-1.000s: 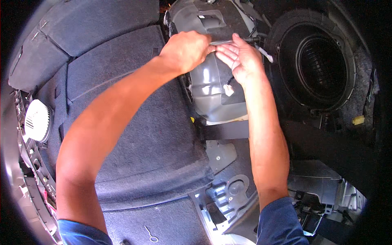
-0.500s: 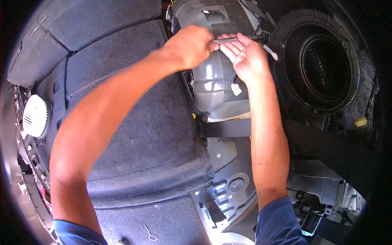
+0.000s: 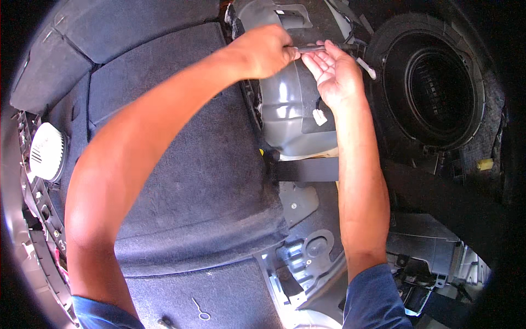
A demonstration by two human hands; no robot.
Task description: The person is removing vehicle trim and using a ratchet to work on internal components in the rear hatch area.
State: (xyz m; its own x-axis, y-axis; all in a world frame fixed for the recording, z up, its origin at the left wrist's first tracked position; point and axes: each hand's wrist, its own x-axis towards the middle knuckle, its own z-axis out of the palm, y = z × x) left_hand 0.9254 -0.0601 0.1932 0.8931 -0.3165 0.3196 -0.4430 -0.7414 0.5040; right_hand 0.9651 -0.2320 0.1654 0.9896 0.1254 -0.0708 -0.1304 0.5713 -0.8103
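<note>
My left hand (image 3: 268, 52), reaching in from the left, is closed around one end of a slim metal rod-like tool (image 3: 311, 49). Its exact kind is partly hidden by my fingers. Palm up at the other end is my right hand (image 3: 337, 77), with the rod lying across its fingers and the thumb over it. Past the thumb the tool meets dark parts near the wall, where details are lost. Below both hands lies a shiny grey wheel-arch panel (image 3: 282, 109) with a white connector (image 3: 319, 117) hanging by it.
A large round black speaker-like opening (image 3: 435, 90) is at the right. Dark carpeted folded seatbacks (image 3: 192, 164) fill the middle left. A white slotted cover (image 3: 47, 152) sits at far left. A metal ring-ended pin (image 3: 204, 315) lies on carpet nearby. A dark strap (image 3: 309, 170) crosses below.
My left hand has shifted slightly up and right with the rod. The right hand keeps nearly the same place, its fingers a little more gathered at the rod.
</note>
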